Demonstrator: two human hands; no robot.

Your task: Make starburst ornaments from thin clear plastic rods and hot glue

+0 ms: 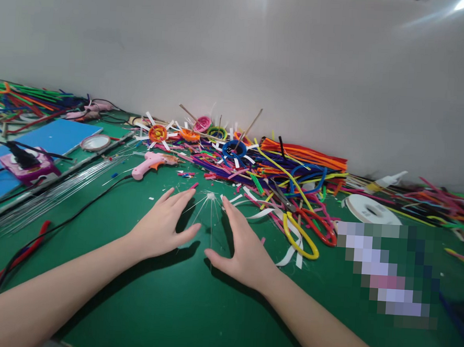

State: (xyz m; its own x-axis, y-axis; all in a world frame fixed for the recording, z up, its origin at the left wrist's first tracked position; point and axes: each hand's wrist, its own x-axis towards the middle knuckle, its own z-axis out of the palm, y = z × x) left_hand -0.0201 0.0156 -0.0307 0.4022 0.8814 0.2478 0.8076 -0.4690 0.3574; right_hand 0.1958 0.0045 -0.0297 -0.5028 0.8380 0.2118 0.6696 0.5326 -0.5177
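Between my hands, a small white blob lies on the green table, with thin clear strands fanning out from it. My left hand is at its left, palm inward, with thumb and fingers apart. On the other side my right hand is open too, its index fingertip close to the blob. Neither hand visibly grips anything; whether the fingers touch the fine strands I cannot tell. Just beyond my left hand is a pink glue gun. Scissors with one yellow and one red handle lie right of my right hand, beside white paper strips.
Colourful pipe cleaners and scraps are heaped along the wall, with small woven bowls such as a blue one. Left are a purple power socket, a black cord and long clear strands. Right are a white spool and a pixelated patch.
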